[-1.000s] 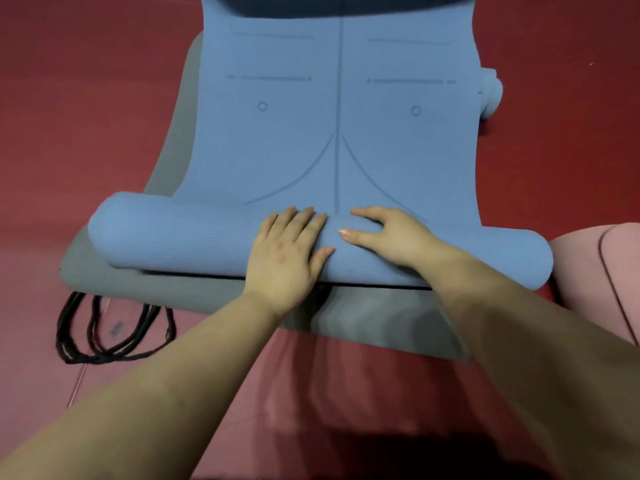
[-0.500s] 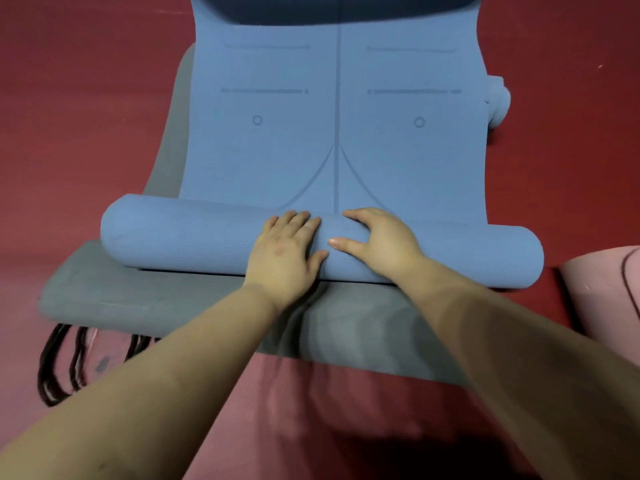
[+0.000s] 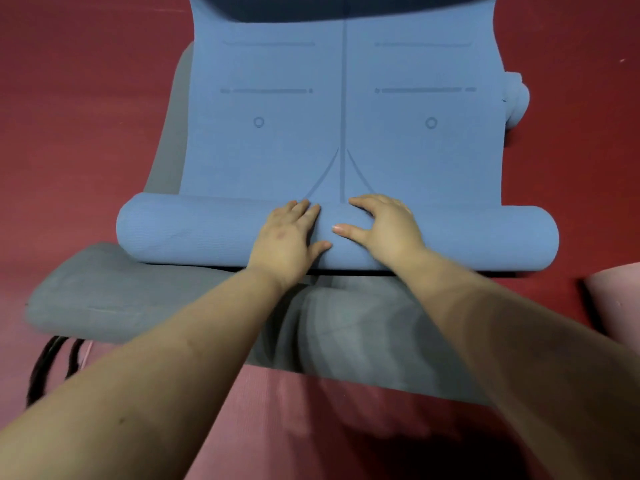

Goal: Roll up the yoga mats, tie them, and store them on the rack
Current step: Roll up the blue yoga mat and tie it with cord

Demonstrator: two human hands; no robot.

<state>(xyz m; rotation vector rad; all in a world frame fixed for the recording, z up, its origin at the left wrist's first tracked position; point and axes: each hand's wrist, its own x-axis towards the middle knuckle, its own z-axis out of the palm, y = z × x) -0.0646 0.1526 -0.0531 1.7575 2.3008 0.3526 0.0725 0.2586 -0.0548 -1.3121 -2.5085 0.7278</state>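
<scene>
The dark red floor (image 3: 86,133) carries a grey yoga mat (image 3: 145,299), spread flat. Black straps (image 3: 45,368) lie on the floor at its near left corner. A pink mat (image 3: 616,299) lies at the right edge.

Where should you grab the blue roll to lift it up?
Probably near its two ends, one hand each, coming from above. The blue roll is long and lies crosswise; both the left hand and right hand press its middle now.

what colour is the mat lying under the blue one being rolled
Grey. The head view shows the grey mat spread beneath the blue mat.
</scene>
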